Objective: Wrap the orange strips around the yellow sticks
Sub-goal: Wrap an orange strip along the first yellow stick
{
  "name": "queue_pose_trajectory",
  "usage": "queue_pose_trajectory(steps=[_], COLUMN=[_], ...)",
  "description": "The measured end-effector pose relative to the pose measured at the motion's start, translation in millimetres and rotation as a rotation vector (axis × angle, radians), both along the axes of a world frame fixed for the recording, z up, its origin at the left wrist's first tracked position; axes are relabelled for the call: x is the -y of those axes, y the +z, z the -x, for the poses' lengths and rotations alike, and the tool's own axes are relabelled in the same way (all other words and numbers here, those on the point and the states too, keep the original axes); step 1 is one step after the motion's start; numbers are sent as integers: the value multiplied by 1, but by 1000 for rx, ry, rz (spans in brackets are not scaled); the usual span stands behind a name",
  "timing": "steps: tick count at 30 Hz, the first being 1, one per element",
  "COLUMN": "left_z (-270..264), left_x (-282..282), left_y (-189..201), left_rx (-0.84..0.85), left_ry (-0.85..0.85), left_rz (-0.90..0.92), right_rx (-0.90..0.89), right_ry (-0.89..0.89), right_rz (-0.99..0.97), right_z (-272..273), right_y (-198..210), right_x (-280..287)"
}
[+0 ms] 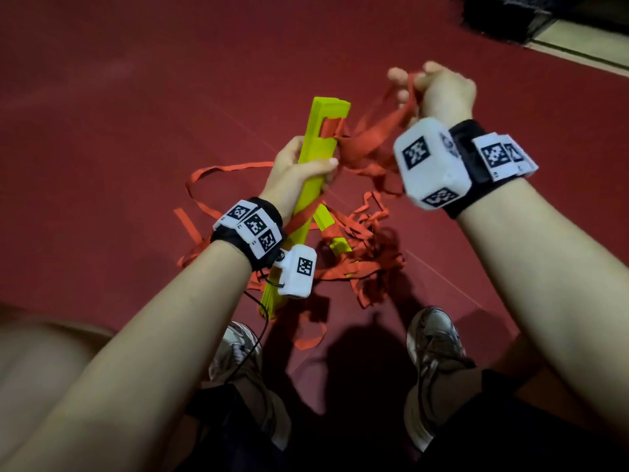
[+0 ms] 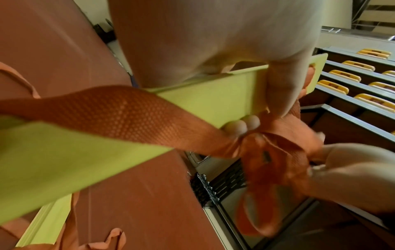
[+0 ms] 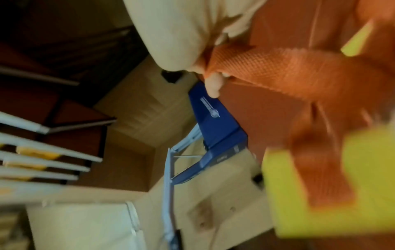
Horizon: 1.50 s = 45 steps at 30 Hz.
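Orange strip (image 1: 371, 131): runs from the slot near the far end of the held stick up and right to the right hand, bunched and twisted along the way.
Yellow stick (image 1: 321, 137): raised off the floor, tilted with its far end up, mid-scene, just left of the strip bundle.
Left hand (image 1: 299, 168): fingers and thumb curled round the middle of the stick, firm hold; thumb lies across the face, fingertips (image 2: 241, 126) peek out under the edge.
Right hand (image 1: 439, 92): fingers closed on the strip, pinching a gathered bunch, far right and above the stick.
Doing it well: probably best to flatten the strip before winding, keep tension from the right, roll the stick with the left so turns lie side by side.
Loose strips (image 1: 357, 253): messy tangle on the red floor (image 1: 119, 114), near side, with a second yellow stick (image 1: 328, 229) lying in it.
In the way: trailing loops could snag and drag the pile along.
Shoes (image 1: 432, 342): near edge, close to the tangle.
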<state>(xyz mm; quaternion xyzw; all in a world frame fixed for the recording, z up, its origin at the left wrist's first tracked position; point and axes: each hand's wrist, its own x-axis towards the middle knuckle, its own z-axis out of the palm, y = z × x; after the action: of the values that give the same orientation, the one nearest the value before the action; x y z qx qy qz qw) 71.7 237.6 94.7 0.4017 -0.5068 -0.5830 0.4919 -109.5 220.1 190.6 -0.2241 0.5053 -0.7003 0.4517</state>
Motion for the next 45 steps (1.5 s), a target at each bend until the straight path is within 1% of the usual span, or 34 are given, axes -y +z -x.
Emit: queue_pose_trajectory(steps=[1,2,3,4,7,8,9,10,11,13,15,16,18,20,22,24,26,28,31,34,36,38,41,45], left_z=[-2,-5,-7,-9,-13,-14,-14,-13,-13,-12,-13,-14,-16,-17,-18,-21,-23,-23,-19,-19,-19,-18,-13,-11], left_x=[0,2,3,4,6,7,6,6,4,1,-3,-3,-3,-2,-1,1,4,6,5,5,4,1,-5,-7], left_y=[1,2,3,4,7,8,8,8,9,10,12,13,14,13,13,12,12,11,10,11,12,14,20,27], left_rx=[1,4,3,1,-8,-11,-9,-5,0,-15,-26,-20,-15,-19,-18,-20,-48,-79,-82,-68,-52,-46,-49,-63], left_ry=[10,27,45,62,83,75,61,42,21,-38,-133,-173,-218,-246,-246,-233,-205,-162,-140,-147,-152,-154,-179,-224], left_rz=[8,4,-7,-20,-53,-61,-67,-72,-74,-72,-59,-59,-81,-87,-90,-89,-93,-121,-137,-120,-100,-75,-67,-75], right_rx=[-85,-221,-395,-585,-1155,-1290,-1352,-1354,-1306,-1083,-808,-710,-620,-616,-677,-760,-764,-711,-600,-390,-288,-283,-335,-286], right_ry=[-16,-12,19,88,390,454,494,520,540,590,733,823,906,918,886,791,724,716,743,764,754,762,804,855], right_rz=[-49,-90,-139,-193,-337,-341,-312,-254,-177,-6,121,179,212,194,167,159,204,241,234,185,177,190,253,291], right_z=[8,16,20,22,18,14,10,5,0,-8,-17,-22,-28,-26,-23,-19,-17,-18,-21,-21,-19,-18,-19,-17], right_y=[-6,-16,-25,-34,-46,-47,-48,-49,-49,-49,-46,-44,-44,-47,-48,-51,-52,-50,-44,-40,-36,-33,-29,-23], right_x=[0,1,0,0,-9,-13,-14,-16,-16,-14,-15,-17,-20,-19,-19,-16,-15,-15,-19,-21,-20,-19,-19,-21])
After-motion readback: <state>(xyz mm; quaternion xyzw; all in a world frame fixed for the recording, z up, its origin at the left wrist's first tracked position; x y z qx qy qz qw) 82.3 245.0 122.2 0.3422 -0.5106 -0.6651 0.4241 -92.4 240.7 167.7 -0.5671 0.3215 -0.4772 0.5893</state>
